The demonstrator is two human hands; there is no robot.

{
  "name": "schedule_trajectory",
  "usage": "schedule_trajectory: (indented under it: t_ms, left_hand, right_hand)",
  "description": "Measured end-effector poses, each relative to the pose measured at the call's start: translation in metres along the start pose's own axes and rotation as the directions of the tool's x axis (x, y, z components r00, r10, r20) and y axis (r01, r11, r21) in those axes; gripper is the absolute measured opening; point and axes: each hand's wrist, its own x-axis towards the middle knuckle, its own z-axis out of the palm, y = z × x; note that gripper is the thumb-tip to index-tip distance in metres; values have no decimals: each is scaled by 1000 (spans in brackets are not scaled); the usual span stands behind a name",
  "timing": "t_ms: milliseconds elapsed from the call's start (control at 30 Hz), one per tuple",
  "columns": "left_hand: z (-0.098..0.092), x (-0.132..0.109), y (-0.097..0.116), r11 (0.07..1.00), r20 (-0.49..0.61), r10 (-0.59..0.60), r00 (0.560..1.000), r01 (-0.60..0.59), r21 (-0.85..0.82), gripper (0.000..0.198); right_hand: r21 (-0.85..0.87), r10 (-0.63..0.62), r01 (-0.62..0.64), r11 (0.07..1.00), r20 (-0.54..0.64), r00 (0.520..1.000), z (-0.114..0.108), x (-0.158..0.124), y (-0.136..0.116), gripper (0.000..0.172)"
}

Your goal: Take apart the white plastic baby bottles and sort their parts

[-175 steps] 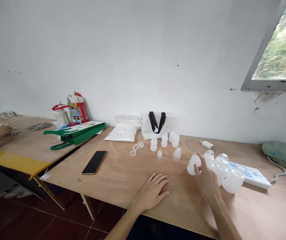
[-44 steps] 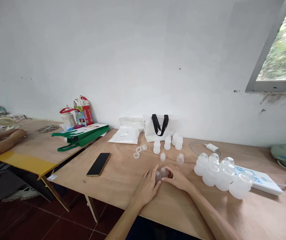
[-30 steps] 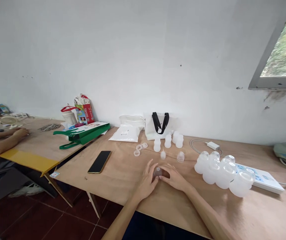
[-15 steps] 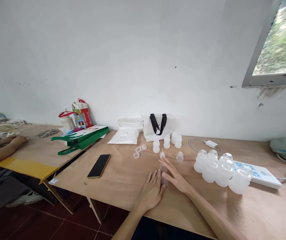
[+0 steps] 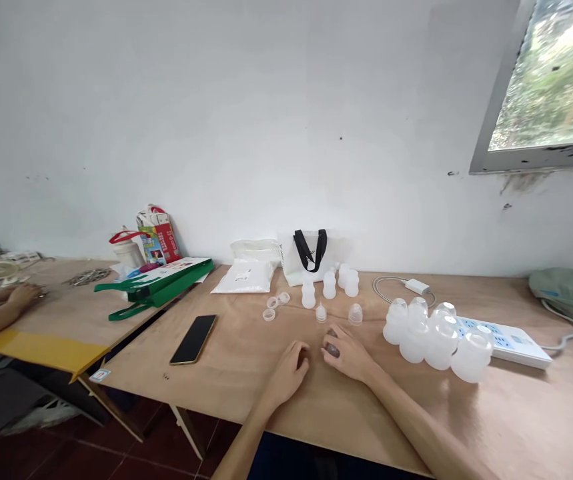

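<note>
My right hand is closed around a small translucent bottle, mostly hidden by the fingers. To its left, my left hand rests on the table, fingers loosely curled, thumb apart, nothing in it. Just beyond the hands stand a clear nipple-shaped piece and a clear dome cap. Several translucent rings lie to the left of these. Behind stand several small frosted bottles. A group of larger frosted bottles stands to the right of my right hand.
A phone lies left on the wooden table. At the back are a white plastic packet and a white bag with black handles. A power strip and cable adapter lie right. Another person's hand is far left.
My hands have moved apart; the left has drawn back to the left and curled. My right hand has closed over the translucent bottle that lay between them. The view has shifted slightly right.
</note>
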Motion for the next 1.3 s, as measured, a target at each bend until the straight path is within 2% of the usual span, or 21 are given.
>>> schedule_trajectory:
  t_ms: [100, 200, 367, 500, 667, 1033, 1300]
  left_hand:
    - [0, 10, -7, 999, -14, -35, 999, 35, -5, 33]
    - [7, 36, -8, 997, -63, -70, 996, 67, -46, 41]
    - [32, 95, -2, 987, -169, -124, 978, 104, -118, 52]
    - [52, 120, -10, 980, -211, -139, 968, 104, -167, 47]
    - [59, 124, -25, 983, -225, -114, 968, 77, -166, 30]
    - [55, 124, -25, 988, -236, -84, 968, 50, -144, 38]
    - [55, 123, -24, 989, -290, -95, 952, 57, -136, 33]
  right_hand:
    - [-25, 56, -58, 998, -63, 996, -8, -10, 12, 12]
    - [-95, 105, -116, 989, -114, 988, -14, -17, 20, 20]
    - [-107, 141, -156, 982, -136, 981, -14, -18, 22, 23]
    - [-4, 147, -148, 989, -85, 985, -12, -15, 23, 21]
    - [112, 126, -120, 986, -47, 991, -10, -11, 29, 20]
    - [92, 138, -133, 987, -54, 989, -5, -11, 32, 22]
    - [96, 139, -131, 987, -73, 988, -2, -11, 36, 20]
